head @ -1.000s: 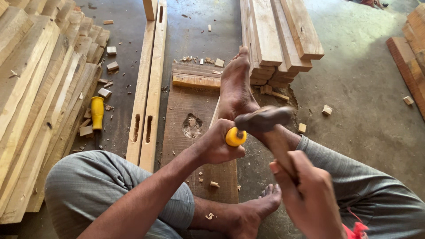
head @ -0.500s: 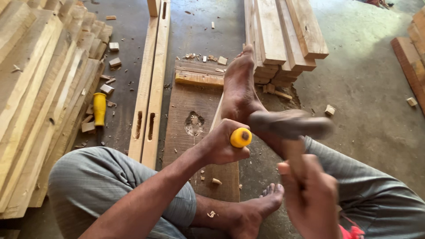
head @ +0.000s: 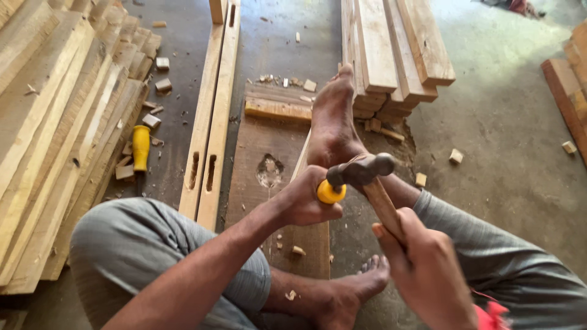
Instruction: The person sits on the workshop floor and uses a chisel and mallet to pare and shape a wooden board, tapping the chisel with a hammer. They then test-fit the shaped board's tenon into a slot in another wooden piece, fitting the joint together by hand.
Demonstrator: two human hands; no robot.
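Our left hand (head: 306,198) grips the yellow-handled chisel (head: 331,192), its handle end pointing near and right. Our right hand (head: 422,269) holds the hammer (head: 367,177), handle running near-right, head touching the chisel.

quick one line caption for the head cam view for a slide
Seated on the floor, left hand steadies a yellow-handled chisel as right hand brings the hammer onto it.
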